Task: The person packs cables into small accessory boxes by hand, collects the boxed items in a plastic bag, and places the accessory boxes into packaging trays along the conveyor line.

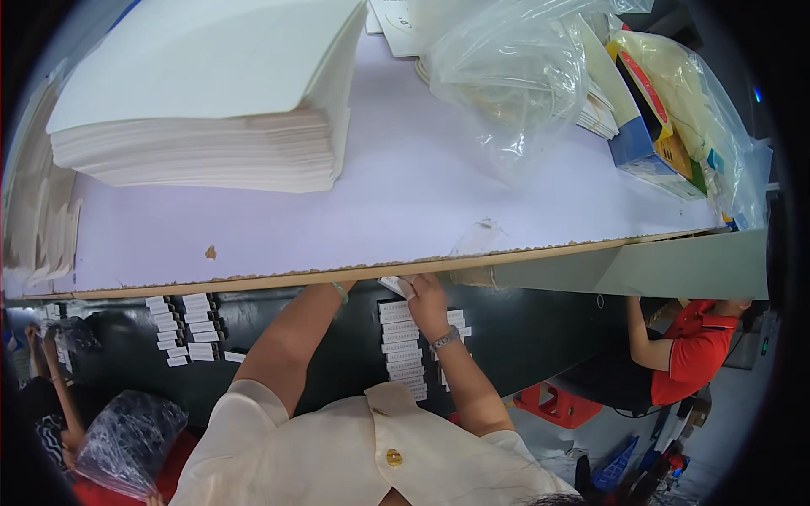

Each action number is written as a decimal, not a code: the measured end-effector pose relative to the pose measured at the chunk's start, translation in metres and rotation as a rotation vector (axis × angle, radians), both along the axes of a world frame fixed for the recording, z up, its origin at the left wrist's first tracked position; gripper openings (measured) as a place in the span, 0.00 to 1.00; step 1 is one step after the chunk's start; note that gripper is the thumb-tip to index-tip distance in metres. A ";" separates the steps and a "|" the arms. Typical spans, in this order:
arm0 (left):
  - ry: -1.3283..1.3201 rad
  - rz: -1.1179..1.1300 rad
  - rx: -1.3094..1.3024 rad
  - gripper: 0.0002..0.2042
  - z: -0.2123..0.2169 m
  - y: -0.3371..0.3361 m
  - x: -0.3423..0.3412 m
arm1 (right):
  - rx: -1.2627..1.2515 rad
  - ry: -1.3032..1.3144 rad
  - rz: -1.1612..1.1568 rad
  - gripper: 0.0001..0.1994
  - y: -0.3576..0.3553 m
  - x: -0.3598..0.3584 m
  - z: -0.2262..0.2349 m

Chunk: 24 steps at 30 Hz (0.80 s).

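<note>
My right hand (428, 305), with a metal-band watch on its wrist, reaches under the front edge of the shelf. Its fingers are bent in around a small white box (391, 285), partly covered by the shelf edge. Just below lies a column of small white boxes (400, 337) with printed faces. A shorter row of similar boxes (456, 319) shows beside my right wrist. My left hand (347, 286), below a pale green bangle, passes beneath the shelf; its fingers are hidden.
The pale shelf (405, 194) overhangs the dark table (278, 325). It carries a thick stack of white sheets (202, 143), clear plastic bags (515, 76) and a blue carton (645, 152). More white boxes (201, 325) lie left. People sit at both sides; a red stool (557, 406) stands right.
</note>
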<state>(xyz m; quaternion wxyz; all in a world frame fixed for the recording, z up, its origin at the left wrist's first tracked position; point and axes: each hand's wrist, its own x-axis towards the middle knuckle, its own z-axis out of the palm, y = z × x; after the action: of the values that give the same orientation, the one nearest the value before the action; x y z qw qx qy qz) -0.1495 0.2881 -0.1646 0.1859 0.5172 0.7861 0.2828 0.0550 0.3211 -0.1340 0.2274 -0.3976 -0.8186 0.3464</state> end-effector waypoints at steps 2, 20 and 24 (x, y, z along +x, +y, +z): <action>0.004 -0.009 -0.001 0.12 0.002 0.002 -0.007 | 0.052 -0.071 -0.025 0.06 0.004 -0.004 -0.001; 0.027 -0.020 0.029 0.13 0.036 0.047 -0.060 | 0.442 -0.290 0.107 0.14 0.062 -0.034 -0.050; 0.020 -0.040 0.040 0.14 0.034 -0.013 -0.035 | 0.441 -0.257 0.111 0.15 0.064 -0.027 -0.052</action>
<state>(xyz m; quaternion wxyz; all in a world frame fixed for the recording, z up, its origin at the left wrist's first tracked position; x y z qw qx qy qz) -0.1849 0.2752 -0.1302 0.1733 0.5391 0.7716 0.2898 0.0283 0.3846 -0.1861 0.1835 -0.3339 -0.9170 0.1183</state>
